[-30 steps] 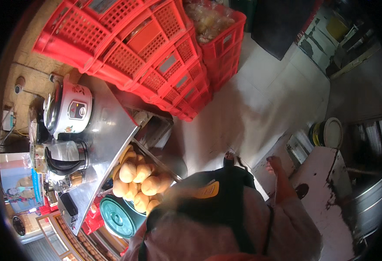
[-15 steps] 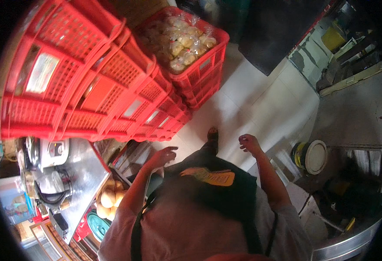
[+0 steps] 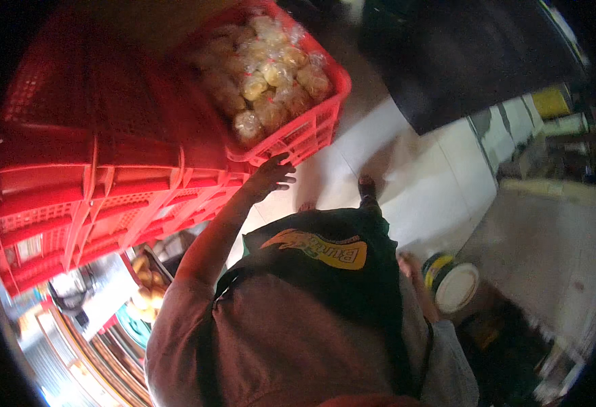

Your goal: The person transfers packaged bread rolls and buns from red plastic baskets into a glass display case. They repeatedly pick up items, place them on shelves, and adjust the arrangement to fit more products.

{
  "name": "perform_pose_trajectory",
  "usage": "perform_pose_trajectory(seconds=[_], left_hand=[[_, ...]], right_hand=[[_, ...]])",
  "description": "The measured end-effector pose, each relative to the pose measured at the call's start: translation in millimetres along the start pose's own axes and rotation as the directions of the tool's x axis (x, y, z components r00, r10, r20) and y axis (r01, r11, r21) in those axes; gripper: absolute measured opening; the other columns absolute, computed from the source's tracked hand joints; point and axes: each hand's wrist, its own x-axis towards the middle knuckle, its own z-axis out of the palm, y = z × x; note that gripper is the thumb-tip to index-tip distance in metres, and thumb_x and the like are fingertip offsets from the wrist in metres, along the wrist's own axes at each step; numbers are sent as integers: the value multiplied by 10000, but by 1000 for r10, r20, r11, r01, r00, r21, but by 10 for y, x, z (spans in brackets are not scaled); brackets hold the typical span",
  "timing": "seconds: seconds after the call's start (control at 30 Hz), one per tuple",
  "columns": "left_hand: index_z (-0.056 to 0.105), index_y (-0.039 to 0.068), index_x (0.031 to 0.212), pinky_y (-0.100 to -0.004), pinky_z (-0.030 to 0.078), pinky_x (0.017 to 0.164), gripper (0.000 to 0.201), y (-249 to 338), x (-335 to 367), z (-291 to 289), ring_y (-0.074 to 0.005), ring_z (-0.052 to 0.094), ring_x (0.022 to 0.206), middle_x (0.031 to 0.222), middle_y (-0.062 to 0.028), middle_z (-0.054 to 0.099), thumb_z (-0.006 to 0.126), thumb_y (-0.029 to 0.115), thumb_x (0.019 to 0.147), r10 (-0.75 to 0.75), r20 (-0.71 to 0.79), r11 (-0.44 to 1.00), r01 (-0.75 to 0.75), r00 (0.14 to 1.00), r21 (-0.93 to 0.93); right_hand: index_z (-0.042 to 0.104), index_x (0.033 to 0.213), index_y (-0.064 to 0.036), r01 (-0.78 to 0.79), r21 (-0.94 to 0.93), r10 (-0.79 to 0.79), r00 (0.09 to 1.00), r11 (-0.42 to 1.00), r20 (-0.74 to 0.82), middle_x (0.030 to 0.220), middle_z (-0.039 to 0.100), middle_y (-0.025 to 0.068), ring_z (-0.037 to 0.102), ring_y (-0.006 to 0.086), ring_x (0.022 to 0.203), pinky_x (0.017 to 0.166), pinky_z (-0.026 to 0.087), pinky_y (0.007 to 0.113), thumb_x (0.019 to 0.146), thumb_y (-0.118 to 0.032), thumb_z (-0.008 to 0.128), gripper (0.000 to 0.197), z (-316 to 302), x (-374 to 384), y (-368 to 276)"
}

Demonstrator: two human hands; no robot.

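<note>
My left hand (image 3: 272, 178) reaches forward in the air with its fingers spread and nothing in them. It is close to the near corner of a red plastic crate (image 3: 298, 133); whether it touches the crate I cannot tell. Clear plastic bags of round, pale buns (image 3: 271, 74) fill that crate. To the left rises a tall stack of red crates (image 3: 108, 183) with slatted sides. My right hand (image 3: 406, 263) hangs low at my right side beside the dark apron (image 3: 318, 237), partly hidden and blurred, so its fingers do not show clearly.
Pale floor tiles (image 3: 427, 183) lie ahead, with a dark hanging sheet (image 3: 474, 61) beyond them. At my right stands a round tub (image 3: 457, 285) with a white lid. A metal table (image 3: 108, 292) and loose bread rolls (image 3: 150, 281) are at the lower left.
I have moved nearer to the crate of bagged buns. My left hand has risen forward toward its corner, while my right hand has dropped back to my side.
</note>
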Motion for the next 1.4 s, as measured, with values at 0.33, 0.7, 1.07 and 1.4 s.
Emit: perform_pose_trajectory(seconds=[0.33, 0.7, 1.07, 1.4], left_hand=[[544, 63, 1068, -454, 537, 787, 387, 234, 1310, 629, -305, 629, 896, 977, -142, 625, 638, 409, 923, -93, -747, 648, -530, 658, -547], [623, 109, 999, -408, 536, 733, 159, 133, 1312, 1308, -222, 637, 823, 928, -69, 659, 619, 202, 871, -160, -868, 472, -735, 471, -486], [635, 50, 808, -290, 455, 510, 60, -640, 343, 1938, -160, 598, 603, 709, -69, 646, 613, 88, 767, -94, -941, 687, -663, 324, -297], [663, 35, 911, -317, 396, 472, 183, -1424, 123, 1947, -122, 524, 524, 644, -20, 589, 662, 87, 736, -463, -882, 685, -668, -89, -293]], right_hand=[[637, 998, -117, 145, -789, -173, 984, 597, 50, 829, 620, 75, 648, 243, 679, 562, 513, 392, 827, -254, 656, 219, 1475, 173, -2634], [586, 1175, -126, 663, -734, -178, 747, 146, 640, 952, 625, 40, 634, 199, 865, 645, 514, 343, 909, -246, 638, 297, 3937, 679, -4012], [376, 1449, -166, 677, 59, -73, -165, -733, 984, 1390, 469, 219, 439, 414, 1293, 1037, 393, 491, 843, -286, 714, 704, 6560, -833, -3253], [452, 1333, 108, 754, -13, 364, 332, -657, 871, 1317, 526, 314, 521, 434, 1221, 1040, 415, 448, 792, -285, 735, 725, 7601, 343, -2843]])
